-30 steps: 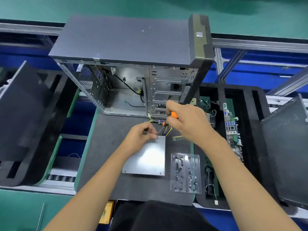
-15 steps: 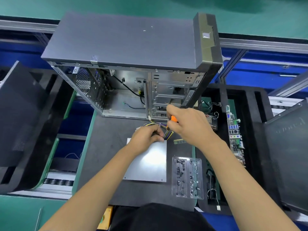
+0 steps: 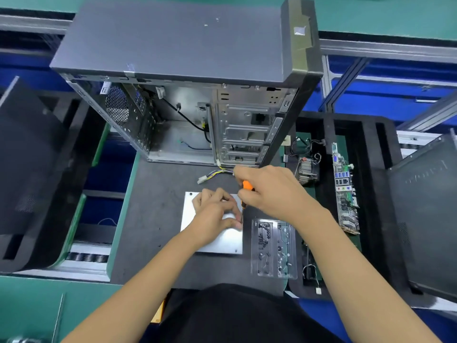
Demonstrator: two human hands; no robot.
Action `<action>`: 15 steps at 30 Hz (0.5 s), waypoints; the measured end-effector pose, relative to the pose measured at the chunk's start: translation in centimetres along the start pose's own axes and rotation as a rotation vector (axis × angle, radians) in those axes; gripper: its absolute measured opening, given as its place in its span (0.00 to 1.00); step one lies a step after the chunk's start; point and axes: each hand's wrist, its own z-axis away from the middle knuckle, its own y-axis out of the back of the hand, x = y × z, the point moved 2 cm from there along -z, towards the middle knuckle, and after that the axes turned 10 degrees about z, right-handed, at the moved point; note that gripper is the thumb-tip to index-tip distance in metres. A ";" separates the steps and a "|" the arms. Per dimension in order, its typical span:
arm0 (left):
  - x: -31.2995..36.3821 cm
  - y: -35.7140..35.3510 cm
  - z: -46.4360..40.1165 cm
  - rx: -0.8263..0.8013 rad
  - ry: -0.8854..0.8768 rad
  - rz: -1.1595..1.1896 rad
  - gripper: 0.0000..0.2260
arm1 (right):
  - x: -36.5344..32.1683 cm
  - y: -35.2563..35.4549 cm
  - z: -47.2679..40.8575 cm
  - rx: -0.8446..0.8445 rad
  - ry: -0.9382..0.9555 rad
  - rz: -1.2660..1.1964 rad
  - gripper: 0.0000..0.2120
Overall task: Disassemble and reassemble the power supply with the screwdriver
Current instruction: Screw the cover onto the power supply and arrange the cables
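Observation:
The silver power supply (image 3: 223, 240) lies flat on the dark mat (image 3: 158, 219), its coloured cable bundle (image 3: 215, 175) trailing toward the open computer case (image 3: 188, 78). My right hand (image 3: 274, 191) grips the orange-handled screwdriver (image 3: 246, 186), whose shaft points down at the supply's right edge. My left hand (image 3: 215, 214) rests on the supply's top, thumb and fingers pinched together at the screwdriver tip. What they pinch is too small to see.
A clear plastic tray (image 3: 273, 248) with several screws lies right of the supply. A motherboard (image 3: 345, 191) and a heatsink fan (image 3: 306, 169) stand in the black foam tray at right. Dark side panels lean at far left (image 3: 29, 157) and far right (image 3: 425, 219).
Both hands have moved nearer along the supply's right edge. The screwdriver tip now points lower down that edge, and the cable bundle behind the hands is uncovered.

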 end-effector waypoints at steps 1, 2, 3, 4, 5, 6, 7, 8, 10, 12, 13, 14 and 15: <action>-0.1 -0.2 0.6 -0.014 0.003 0.001 0.10 | -0.4 -0.2 0.4 -0.010 0.010 -0.006 0.07; -0.1 -0.5 1.3 -0.034 0.001 0.013 0.10 | -0.8 -0.4 0.7 -0.011 0.020 -0.007 0.08; -0.1 -0.8 1.9 -0.053 -0.012 0.030 0.11 | -1.2 -0.7 1.2 -0.011 0.029 -0.005 0.08; 0.1 -1.1 2.5 -0.063 -0.038 0.042 0.12 | -1.5 -0.9 1.6 -0.016 0.038 -0.004 0.08; 0.2 -1.3 3.1 -0.065 -0.066 0.046 0.13 | -1.9 -1.3 1.9 -0.026 0.045 -0.004 0.09; 0.3 -1.4 3.6 -0.063 -0.093 0.048 0.13 | -2.2 -1.6 2.2 -0.036 0.052 -0.002 0.10; 0.4 -1.5 4.0 -0.059 -0.116 0.049 0.12 | -2.4 -1.8 2.6 -0.045 0.055 0.001 0.10; 0.5 -1.6 4.2 -0.059 -0.138 0.048 0.11 | -2.6 -2.0 2.9 -0.050 0.052 -0.001 0.10; 0.5 -1.5 4.4 -0.078 -0.166 0.038 0.10 | -2.8 -2.0 3.3 -0.045 0.042 -0.002 0.10; 0.5 -1.1 4.2 -0.111 -0.163 0.039 0.10 | -3.0 -1.9 3.7 -0.031 0.055 0.024 0.08; 0.4 -1.0 4.2 -0.130 -0.160 0.046 0.10 | -3.2 -1.9 3.8 -0.025 0.061 0.041 0.08; 0.3 -0.9 4.1 -0.149 -0.159 0.050 0.11 | -3.4 -1.9 3.9 -0.021 0.063 0.058 0.07; 0.3 -0.9 4.1 -0.167 -0.160 0.046 0.11 | -3.7 -1.9 4.0 -0.018 0.066 0.072 0.07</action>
